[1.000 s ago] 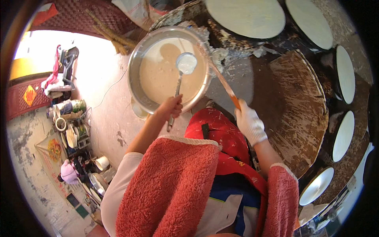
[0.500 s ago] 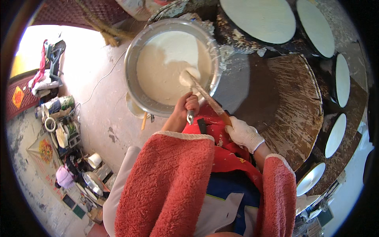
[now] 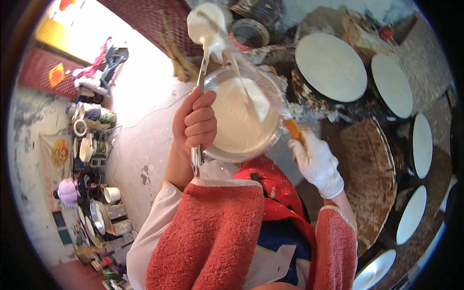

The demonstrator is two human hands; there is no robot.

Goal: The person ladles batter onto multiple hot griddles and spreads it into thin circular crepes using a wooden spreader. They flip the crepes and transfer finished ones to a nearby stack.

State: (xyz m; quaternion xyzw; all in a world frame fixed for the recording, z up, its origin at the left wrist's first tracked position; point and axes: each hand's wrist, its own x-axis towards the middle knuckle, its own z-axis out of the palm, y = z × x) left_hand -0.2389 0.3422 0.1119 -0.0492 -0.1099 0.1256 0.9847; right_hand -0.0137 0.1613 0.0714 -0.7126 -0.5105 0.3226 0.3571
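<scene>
My left hand [image 3: 195,118], bare, is closed round the metal handle of a ladle [image 3: 207,23]. Its bowl, coated with pale batter, is lifted above the far side of a wide metal basin [image 3: 232,157]. Batter trails down from it toward the batter [image 3: 227,133] in the basin. My right hand [image 3: 316,164], in a white knitted glove, grips a long wooden-handled tool [image 3: 292,129]. This tool slants up over the basin toward the ladle, its far part smeared by motion. I cannot tell whether the two touch.
Several round griddles with pale white tops, such as the large far one [image 3: 331,67], curve round the right side. A worn brown wooden board [image 3: 369,179] lies inside that curve. Buckets and household things, including a white bucket [image 3: 112,195], stand along the left wall.
My left hand has lifted the ladle up and away from the basin, batter now running off it. My right hand has moved right, its tool raised too. The whole view has shifted.
</scene>
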